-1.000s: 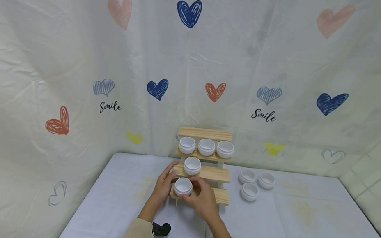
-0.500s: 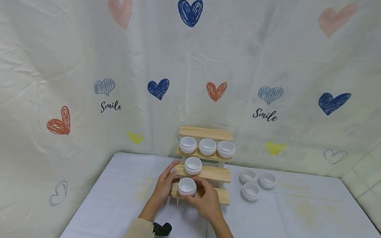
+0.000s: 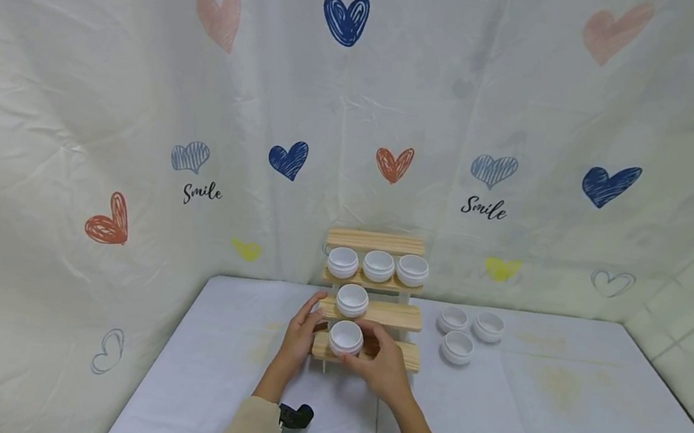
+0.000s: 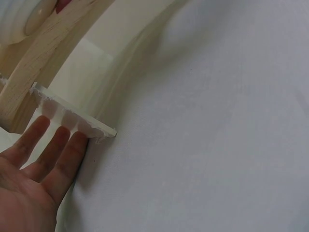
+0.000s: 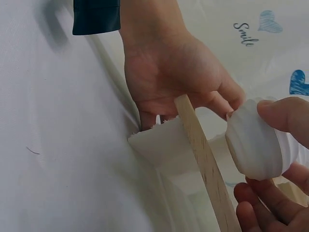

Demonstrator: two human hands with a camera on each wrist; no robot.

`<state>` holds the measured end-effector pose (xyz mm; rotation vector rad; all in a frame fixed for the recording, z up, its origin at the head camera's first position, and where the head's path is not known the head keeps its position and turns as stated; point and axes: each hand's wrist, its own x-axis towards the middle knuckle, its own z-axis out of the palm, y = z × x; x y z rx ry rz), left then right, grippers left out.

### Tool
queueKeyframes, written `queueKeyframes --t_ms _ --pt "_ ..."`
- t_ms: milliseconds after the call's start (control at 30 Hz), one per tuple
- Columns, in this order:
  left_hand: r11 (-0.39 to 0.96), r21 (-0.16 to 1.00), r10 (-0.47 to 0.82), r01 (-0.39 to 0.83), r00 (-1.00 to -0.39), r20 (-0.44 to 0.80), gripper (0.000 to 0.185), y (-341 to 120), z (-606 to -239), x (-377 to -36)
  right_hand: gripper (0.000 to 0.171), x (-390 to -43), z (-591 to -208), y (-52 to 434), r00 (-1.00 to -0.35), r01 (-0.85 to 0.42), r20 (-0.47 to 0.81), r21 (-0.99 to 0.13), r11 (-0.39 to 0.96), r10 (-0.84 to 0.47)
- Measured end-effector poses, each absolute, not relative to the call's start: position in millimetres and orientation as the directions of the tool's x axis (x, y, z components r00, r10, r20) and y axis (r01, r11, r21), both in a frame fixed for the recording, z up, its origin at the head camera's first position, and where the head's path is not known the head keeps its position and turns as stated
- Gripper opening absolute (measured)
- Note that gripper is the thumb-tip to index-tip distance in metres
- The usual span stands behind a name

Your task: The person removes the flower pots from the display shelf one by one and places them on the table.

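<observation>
A small white bowl (image 3: 346, 338) with ridged sides stands upright over the left part of the wooden rack's lowest shelf (image 3: 396, 355). Whether its base touches the wood is hard to tell. My right hand (image 3: 389, 369) pinches it from the right between thumb and fingers, as the right wrist view also shows on the ridged bowl (image 5: 258, 140). At the rack's left end is my left hand (image 3: 297, 337). Its straight fingers rest against the white side support (image 4: 72, 112) in the left wrist view. Another white bowl (image 3: 352, 300) sits one shelf higher.
Three white bowls (image 3: 378, 267) line the shelf above that one; the top plank (image 3: 377, 242) is bare. To the rack's right, three more bowls (image 3: 457, 347) stand on the white tablecloth (image 3: 531, 427). A heart-printed curtain (image 3: 434, 94) hangs close behind the rack.
My right hand has shifted the pinched bowl slightly to the right along the lowest shelf, away from my left hand. The left hand stays at the rack's end.
</observation>
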<state>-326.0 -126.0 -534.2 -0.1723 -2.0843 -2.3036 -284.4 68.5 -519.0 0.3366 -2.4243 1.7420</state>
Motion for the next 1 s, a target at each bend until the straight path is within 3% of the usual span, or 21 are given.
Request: queueKeyframes --t_ms 367,767,1000 --pt "-0.074 0.992 0.052 0.099 -0.993 0.103 0.048 -126 -531 -326 0.065 -287 -515 80 -0.971 -0.223 0.199 -0.955 0.197 -0.134" --pt "-0.051 0.994 0.048 0.095 -0.994 0.098 0.047 -125 -531 -325 0.065 -287 -505 94 -0.973 -0.221 0.198 -0.947 0.234 -0.118" --pt "-0.049 0.995 0.017 0.092 -0.996 0.093 0.048 -124 -558 -339 0.064 -286 -502 100 -0.974 -0.225 0.207 -0.936 0.269 -0.094"
